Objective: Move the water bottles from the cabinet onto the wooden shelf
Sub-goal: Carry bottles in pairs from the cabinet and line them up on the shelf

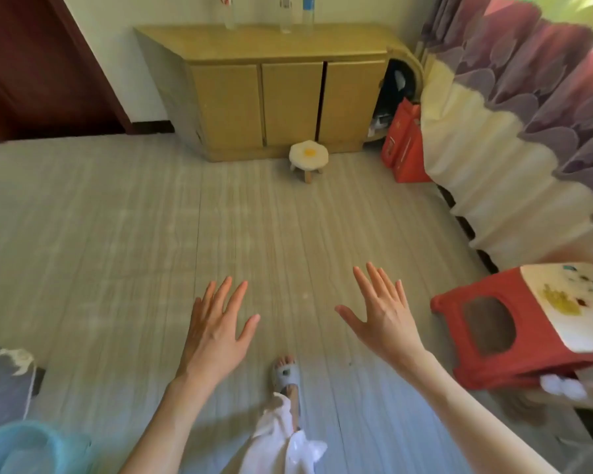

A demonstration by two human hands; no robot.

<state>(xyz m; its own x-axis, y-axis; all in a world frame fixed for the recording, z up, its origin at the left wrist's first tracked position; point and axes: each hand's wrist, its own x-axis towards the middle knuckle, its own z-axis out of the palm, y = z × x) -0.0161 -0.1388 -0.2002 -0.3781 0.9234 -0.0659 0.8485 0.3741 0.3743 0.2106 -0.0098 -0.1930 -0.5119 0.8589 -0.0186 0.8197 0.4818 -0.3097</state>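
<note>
Three clear water bottles stand on top of a light wooden cabinet [274, 46] at the far wall: one with a red label [229, 13], a middle one [285, 15], and one with a blue label [308, 12]. Their tops are cut off by the frame. My left hand [216, 330] and my right hand [382, 309] are held out over the floor, far from the cabinet, fingers spread and holding nothing. No wooden shelf is in view.
A small egg-shaped stool [308, 157] stands in front of the cabinet doors. Red bags [404, 145] lean by the curtain [514, 107] at right. A red plastic stool [514, 323] is near right. A blue basin [24, 449] sits bottom left, a dark door [42, 63] far left.
</note>
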